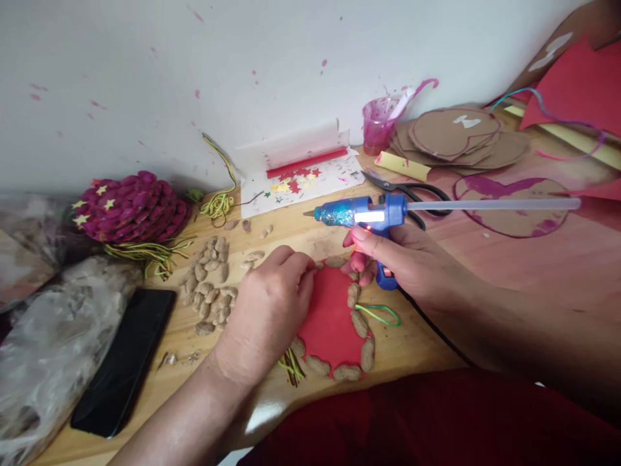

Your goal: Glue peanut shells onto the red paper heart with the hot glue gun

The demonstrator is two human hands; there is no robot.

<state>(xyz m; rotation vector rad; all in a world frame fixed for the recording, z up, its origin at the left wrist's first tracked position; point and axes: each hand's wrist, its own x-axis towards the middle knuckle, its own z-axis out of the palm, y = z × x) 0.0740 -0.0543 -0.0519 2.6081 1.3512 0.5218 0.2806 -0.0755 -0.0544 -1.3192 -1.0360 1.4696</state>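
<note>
My right hand (388, 255) is wrapped round a blue hot glue gun (359, 210), whose nozzle points left, above the work. A long glue stick (495, 204) sticks out of its back. Below lies a red disc (332, 317) edged with peanuts in their shells (359, 323). My left hand (276, 298) is closed over the disc's upper left edge, fingertips pressed together; what they hold, if anything, is hidden. A green cord loop (381, 315) comes out at the disc's right, and a yellow-green tassel (291, 366) at its lower left.
Loose peanuts (208, 278) lie left of my left hand, beside a black phone (126, 362) and a plastic bag (63, 362). Behind are a purple peanut ornament (130, 210), star sequins (294, 181), scissors (412, 188), a paint cup (378, 126) and cardboard discs (451, 133).
</note>
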